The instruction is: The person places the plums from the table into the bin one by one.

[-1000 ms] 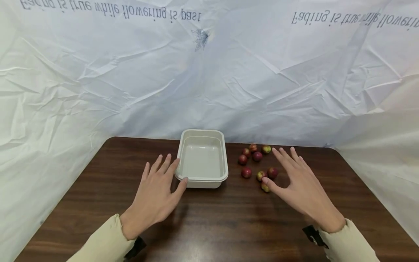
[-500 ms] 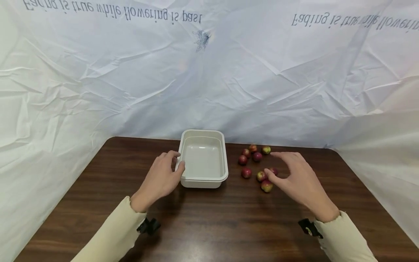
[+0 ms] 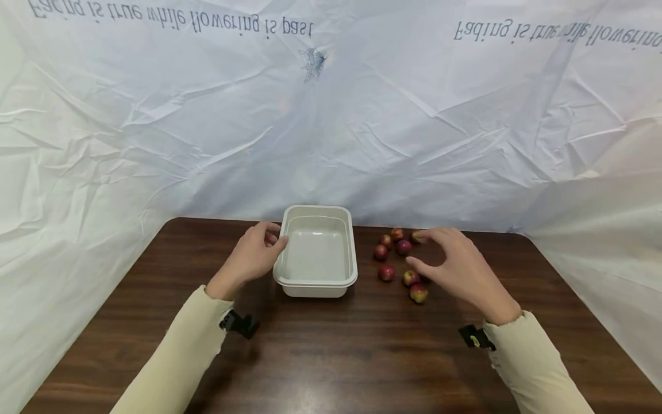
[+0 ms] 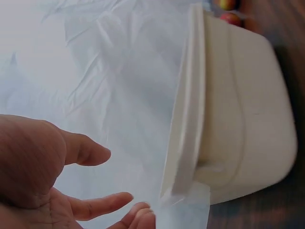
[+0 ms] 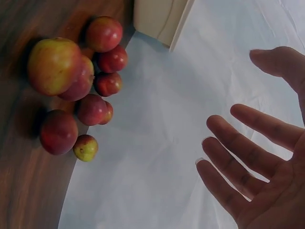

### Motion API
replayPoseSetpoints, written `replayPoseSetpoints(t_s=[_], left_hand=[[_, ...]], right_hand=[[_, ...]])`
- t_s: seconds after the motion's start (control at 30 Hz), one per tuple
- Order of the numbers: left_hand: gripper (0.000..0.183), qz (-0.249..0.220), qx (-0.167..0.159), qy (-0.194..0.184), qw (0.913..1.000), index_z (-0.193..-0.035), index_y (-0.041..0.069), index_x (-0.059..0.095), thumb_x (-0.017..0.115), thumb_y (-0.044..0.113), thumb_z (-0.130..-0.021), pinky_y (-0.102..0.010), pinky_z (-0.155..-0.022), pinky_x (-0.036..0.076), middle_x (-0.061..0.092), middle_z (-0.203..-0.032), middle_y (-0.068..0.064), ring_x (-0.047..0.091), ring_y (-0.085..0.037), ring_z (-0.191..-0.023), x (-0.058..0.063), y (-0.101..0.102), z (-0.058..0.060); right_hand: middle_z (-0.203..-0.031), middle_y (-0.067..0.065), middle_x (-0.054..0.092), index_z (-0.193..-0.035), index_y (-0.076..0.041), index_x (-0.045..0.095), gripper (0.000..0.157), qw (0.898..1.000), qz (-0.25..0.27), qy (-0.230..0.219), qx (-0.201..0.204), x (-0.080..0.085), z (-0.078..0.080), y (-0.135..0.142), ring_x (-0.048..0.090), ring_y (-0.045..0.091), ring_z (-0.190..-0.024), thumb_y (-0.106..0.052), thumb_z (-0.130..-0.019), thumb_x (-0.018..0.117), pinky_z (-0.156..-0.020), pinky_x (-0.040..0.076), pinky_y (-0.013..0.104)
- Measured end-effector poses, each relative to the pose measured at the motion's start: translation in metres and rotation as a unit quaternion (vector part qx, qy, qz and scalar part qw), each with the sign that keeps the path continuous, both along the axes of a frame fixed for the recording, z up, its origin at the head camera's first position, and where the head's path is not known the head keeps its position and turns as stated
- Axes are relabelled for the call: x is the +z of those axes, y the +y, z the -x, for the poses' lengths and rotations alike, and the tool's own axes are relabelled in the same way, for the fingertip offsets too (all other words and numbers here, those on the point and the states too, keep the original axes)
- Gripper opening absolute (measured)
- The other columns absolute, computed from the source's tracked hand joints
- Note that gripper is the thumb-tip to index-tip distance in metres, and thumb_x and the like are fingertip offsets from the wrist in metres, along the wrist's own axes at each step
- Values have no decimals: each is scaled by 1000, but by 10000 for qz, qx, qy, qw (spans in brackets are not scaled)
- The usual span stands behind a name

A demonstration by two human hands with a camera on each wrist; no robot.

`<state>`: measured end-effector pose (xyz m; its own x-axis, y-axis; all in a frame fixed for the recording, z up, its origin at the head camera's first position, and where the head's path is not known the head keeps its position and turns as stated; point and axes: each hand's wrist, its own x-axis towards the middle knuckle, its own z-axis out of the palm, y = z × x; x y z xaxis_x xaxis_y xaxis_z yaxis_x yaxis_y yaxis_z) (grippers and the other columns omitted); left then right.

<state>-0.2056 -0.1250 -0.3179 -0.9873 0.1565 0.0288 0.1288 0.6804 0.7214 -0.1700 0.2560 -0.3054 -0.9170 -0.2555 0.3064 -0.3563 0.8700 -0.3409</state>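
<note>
A cream plastic tub (image 3: 315, 283) stands on the dark wooden table, its bottom bare inside. Beside its left rim is my left hand (image 3: 251, 254), fingers loosely bent and thumb apart. The left wrist view shows a gap between the thumb (image 4: 90, 151) and fingers, with the tub's rim (image 4: 190, 100) just beyond. My right hand (image 3: 462, 271) hovers over the right side of a group of small red and yellow apple-like fruits (image 3: 386, 272). Its fingers are spread and hold nothing in the right wrist view, apart from the nearest yellow-red fruit (image 5: 53, 67). It hides some fruits from the head camera.
White wrinkled cloth (image 3: 331, 144) with printed lettering hangs behind the table and along both sides. The brown tabletop (image 3: 331, 356) reaches toward me. A black device (image 3: 240, 324) is strapped at the left wrist, another (image 3: 477, 338) at the right.
Both hands have moved forward, and their fingers have gone from spread wide to gently bent. The left hand is closer to the tub's rim; the right has shifted slightly left over the fruits.
</note>
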Motion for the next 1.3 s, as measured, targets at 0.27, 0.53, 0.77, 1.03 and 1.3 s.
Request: replayPoseSetpoints(t_s=[0.27, 0.53, 0.77, 1.03, 1.3], left_hand=[[53, -479, -57, -918, 9946, -151, 2, 40, 47, 34, -110, -51, -99, 51, 49, -145, -24, 53, -39, -129, -1, -8, 24], [56, -875, 43, -1330, 9872, -155, 2, 34, 40, 37, -111, -57, -113, 43, 37, -158, -24, 46, -43, -140, -1, -12, 46], [57, -1538, 32, -1643, 9743, -157, -1, 27, 45, 26, -111, -49, -115, 46, 36, -157, -28, 45, -41, -141, -5, -17, 61], [55, -1873, 107, -1921, 9633, -155, -1, 33, 48, 26, -110, -46, -112, 50, 44, -152, -24, 50, -37, -137, -14, -17, 68], [51, -1937, -95, -2029, 9598, -152, 1, 41, 50, 27, -109, -46, -107, 54, 51, -146, -22, 56, -34, -130, -21, -20, 73]], right_hand=[[-132, 12, 65, -130, -11, 66, 51, 9985, 26, -528, 158, -1, 20, -5, 53, 37, -130, -43, -92, 76, -108, 42, 60], [-128, 9, 68, -129, -13, 67, 44, 9956, 275, -820, 350, -5, 38, -8, 61, 30, -120, -32, -91, 78, -102, 48, 55], [-127, 6, 68, -130, -15, 67, 43, 9915, 426, -1170, 384, -7, 48, -7, 63, 29, -119, -29, -91, 79, -100, 51, 52], [-130, 7, 68, -129, -15, 67, 42, 9883, 419, -1411, 394, -10, 55, -8, 63, 33, -120, -30, -92, 78, -99, 52, 53], [-129, 13, 68, -128, -10, 68, 40, 9879, 288, -1468, 416, -13, 61, -11, 61, 36, -123, -23, -91, 78, -99, 51, 54]])
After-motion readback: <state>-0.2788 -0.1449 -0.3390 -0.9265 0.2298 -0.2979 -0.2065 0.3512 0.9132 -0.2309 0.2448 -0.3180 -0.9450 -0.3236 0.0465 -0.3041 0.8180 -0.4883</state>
